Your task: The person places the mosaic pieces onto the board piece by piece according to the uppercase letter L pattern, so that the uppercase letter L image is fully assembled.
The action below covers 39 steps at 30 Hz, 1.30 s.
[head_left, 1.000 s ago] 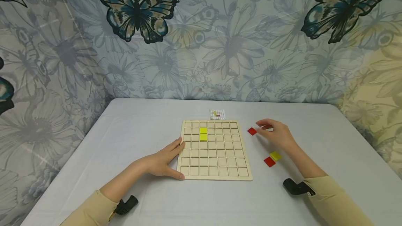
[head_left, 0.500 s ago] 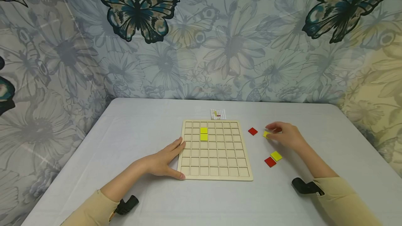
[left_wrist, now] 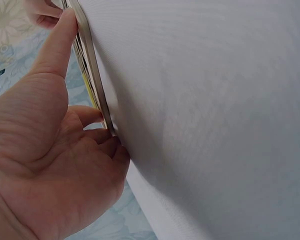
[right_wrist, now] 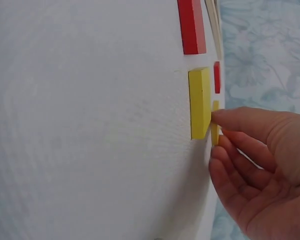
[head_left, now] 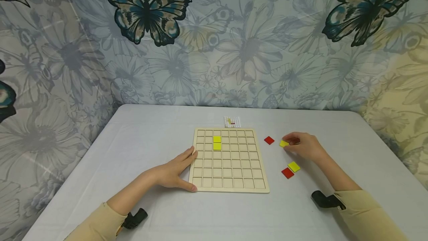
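Observation:
A light wooden grid board (head_left: 230, 173) lies on the table with two yellow square tiles (head_left: 217, 143) one above the other in its upper part. Against its left edge rests my left hand (head_left: 174, 172), fingers spread, thumb at the near left corner; the left wrist view shows the fingertips (left_wrist: 92, 117) along the board's side. To the right of the board, my right hand (head_left: 304, 146) pinches a yellow square tile (head_left: 283, 143) between thumb and fingers, low over the table. In the right wrist view that yellow tile (right_wrist: 215, 137) is partly hidden by the thumb.
A red tile (head_left: 269, 140) lies between the board and my right hand. Nearer me, another red tile (head_left: 287, 173) touches a yellow tile (head_left: 294, 166). A small card with a printed coloured grid (head_left: 232, 122) lies behind the board. The patterned wall (head_left: 234, 66) rises past the table.
My right hand has moved right, away from beside the red tile, and the yellow tile at its fingertips has come into view. My left hand stays at the board.

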Each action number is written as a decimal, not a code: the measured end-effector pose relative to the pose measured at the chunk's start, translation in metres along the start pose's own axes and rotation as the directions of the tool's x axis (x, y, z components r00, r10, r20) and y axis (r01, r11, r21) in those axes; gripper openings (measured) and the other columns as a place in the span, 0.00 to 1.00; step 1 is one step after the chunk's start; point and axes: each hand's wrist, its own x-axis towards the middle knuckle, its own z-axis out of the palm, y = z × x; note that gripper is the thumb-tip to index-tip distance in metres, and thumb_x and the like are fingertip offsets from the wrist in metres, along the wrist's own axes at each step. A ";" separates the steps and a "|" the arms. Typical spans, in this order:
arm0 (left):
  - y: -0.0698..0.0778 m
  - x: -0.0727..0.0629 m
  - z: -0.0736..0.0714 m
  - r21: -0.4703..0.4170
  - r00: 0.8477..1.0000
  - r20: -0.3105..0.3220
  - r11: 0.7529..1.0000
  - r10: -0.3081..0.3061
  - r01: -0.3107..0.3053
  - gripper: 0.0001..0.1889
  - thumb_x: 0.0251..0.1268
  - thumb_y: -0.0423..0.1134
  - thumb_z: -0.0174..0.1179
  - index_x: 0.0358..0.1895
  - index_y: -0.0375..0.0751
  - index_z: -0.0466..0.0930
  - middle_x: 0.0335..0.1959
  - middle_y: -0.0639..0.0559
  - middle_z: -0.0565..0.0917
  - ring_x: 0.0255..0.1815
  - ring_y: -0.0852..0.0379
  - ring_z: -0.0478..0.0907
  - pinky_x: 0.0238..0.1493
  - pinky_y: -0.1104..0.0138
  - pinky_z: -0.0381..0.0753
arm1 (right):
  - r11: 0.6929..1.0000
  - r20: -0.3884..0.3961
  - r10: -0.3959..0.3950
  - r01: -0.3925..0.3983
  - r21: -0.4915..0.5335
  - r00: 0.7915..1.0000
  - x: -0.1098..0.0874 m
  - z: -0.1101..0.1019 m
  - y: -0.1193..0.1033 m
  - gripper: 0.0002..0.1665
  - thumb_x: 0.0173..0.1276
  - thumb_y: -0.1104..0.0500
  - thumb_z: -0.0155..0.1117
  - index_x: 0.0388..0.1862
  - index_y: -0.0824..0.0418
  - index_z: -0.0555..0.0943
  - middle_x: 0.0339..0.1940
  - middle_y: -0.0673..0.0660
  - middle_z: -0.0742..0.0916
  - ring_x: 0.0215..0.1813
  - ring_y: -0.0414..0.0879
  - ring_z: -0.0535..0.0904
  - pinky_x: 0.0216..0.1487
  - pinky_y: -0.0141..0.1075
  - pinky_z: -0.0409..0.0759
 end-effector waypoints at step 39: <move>0.000 0.000 0.000 0.002 1.000 0.005 1.000 -0.001 0.001 0.59 0.54 0.60 0.69 0.78 0.36 0.41 0.79 0.40 0.35 0.79 0.44 0.33 0.73 0.48 0.46 | 0.959 -0.017 -0.216 0.215 0.185 0.976 -0.002 0.046 -0.068 0.16 0.58 0.58 0.75 0.45 0.61 0.84 0.37 0.50 0.86 0.41 0.44 0.81 0.46 0.37 0.81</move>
